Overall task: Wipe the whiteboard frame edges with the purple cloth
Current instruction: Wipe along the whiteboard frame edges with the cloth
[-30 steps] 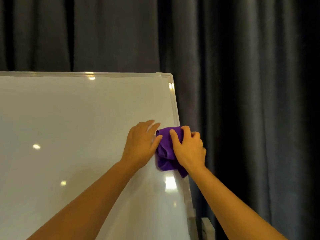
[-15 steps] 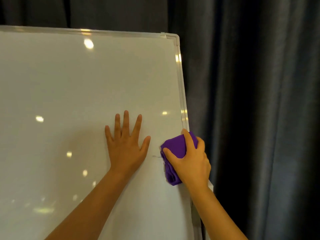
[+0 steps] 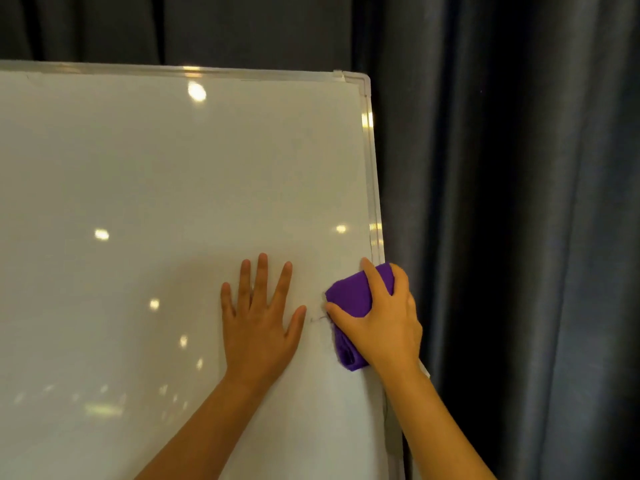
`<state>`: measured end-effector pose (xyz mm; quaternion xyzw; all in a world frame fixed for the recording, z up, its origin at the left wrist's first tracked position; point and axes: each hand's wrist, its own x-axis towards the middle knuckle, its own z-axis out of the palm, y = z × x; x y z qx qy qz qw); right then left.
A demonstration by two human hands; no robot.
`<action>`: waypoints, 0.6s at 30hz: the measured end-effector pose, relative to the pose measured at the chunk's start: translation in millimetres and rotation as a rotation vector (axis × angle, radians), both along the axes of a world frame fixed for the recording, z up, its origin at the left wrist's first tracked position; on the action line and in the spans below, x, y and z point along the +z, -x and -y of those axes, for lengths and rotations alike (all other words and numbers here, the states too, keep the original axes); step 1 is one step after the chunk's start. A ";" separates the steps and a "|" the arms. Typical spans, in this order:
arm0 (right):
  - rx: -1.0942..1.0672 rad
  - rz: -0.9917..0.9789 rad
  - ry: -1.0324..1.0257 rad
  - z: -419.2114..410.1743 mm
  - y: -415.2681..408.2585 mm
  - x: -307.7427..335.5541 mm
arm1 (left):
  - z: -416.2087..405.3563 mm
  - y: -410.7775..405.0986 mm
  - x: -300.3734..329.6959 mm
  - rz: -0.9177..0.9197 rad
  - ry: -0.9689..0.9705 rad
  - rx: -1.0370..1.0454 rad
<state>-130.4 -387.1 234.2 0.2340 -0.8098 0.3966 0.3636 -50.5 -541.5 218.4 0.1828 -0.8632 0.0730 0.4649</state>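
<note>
A white whiteboard fills the left of the view, with a silver frame along its top and its right edge. My right hand grips a bunched purple cloth and presses it against the right frame edge, about halfway down. My left hand lies flat on the board surface just left of the cloth, fingers spread and holding nothing. A faint dark mark sits on the board between the two hands.
Dark grey curtains hang behind the board and fill the right side. Ceiling lights reflect as bright spots on the glossy board. The board's lower right frame runs down past my right forearm.
My left hand let go of the cloth and moved left to lie flat on the board. My right hand with the cloth shifted down onto the right frame edge. The view has tilted.
</note>
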 end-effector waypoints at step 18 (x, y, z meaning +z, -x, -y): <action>-0.420 -0.252 -0.515 -44.0 -63.6 -15.0 | -22.0 -10.2 -27.6 0.012 -0.014 -0.064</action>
